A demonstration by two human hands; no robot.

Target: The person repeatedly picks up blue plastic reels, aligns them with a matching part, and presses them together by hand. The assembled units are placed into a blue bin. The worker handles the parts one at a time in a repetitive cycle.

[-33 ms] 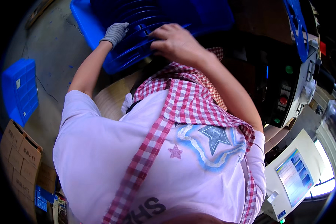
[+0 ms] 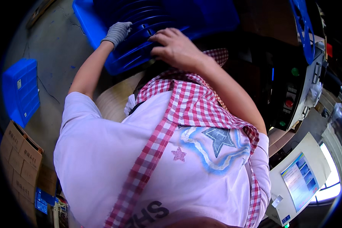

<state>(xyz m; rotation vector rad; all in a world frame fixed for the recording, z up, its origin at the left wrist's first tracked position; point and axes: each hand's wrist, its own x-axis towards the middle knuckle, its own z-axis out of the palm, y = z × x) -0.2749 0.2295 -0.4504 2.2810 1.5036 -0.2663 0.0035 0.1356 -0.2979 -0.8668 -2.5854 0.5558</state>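
A blue box (image 2: 21,91) is at the left. At the top, a blue bin (image 2: 86,23) has blue parts (image 2: 146,17) in it. The left hand (image 2: 119,32), in a gray glove, is curled by them; I cannot tell if it pinches one. The right hand (image 2: 175,50), bare, has bent fingers a bit apart.

Your shirt (image 2: 91,152) is pale, short-sleeved, star-printed | your apron (image 2: 193,102) is red-and-white checked | your left hand (image 2: 117,33) is gloved in ribbed grey

The person's left arm (image 2: 90,70) reaches forward, gloved left hand (image 2: 118,32) curled; the bent right arm (image 2: 233,91) angles inward, bare right hand (image 2: 175,48) loosely curved.
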